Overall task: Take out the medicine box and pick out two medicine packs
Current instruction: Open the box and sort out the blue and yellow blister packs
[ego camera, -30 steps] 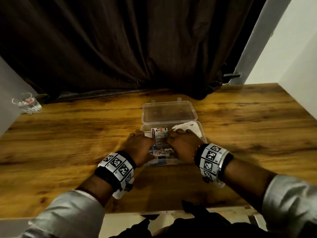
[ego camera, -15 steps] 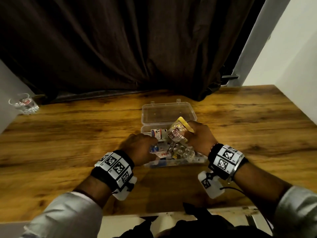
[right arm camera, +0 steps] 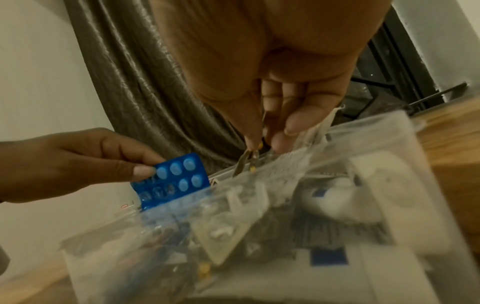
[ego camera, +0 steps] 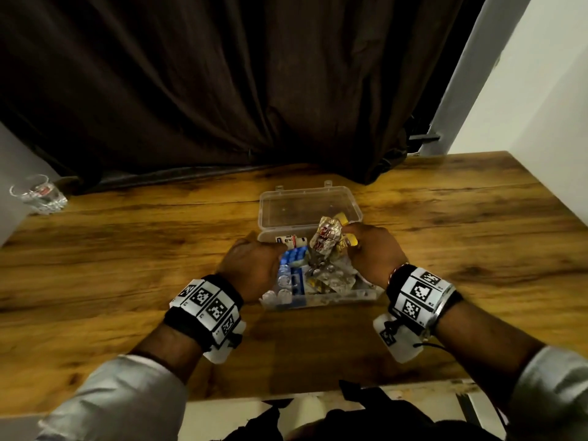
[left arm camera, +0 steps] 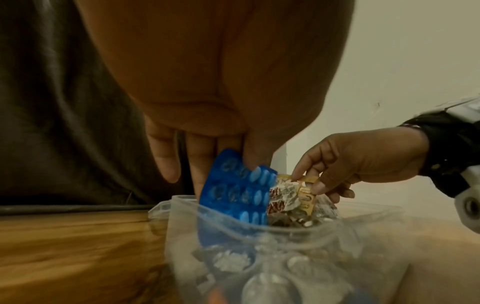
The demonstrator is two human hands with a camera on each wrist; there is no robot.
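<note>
A clear plastic medicine box (ego camera: 366,293) stands open on the wooden table, its lid (ego camera: 308,209) folded back. It holds several blister packs. My left hand (ego camera: 254,265) pinches a blue blister pack (left arm camera: 236,187) (right arm camera: 174,181) and holds it upright, partly out of the box's left side. My right hand (ego camera: 372,249) pinches a yellow and gold pack (ego camera: 346,238) (left arm camera: 306,185) together with a crumpled silver and red foil pack (ego camera: 326,238), lifted just above the box's far right part.
A drinking glass (ego camera: 39,194) stands at the table's far left corner. A dark curtain (ego camera: 222,90) hangs along the back edge. A white wall (ego camera: 541,90) borders the table's right side. A small white medicine bottle (ego camera: 291,240) lies at the box's back.
Both hands were down inside the box. The right hand has lifted out with the yellow and foil packs, and the left hand has raised the blue pack.
</note>
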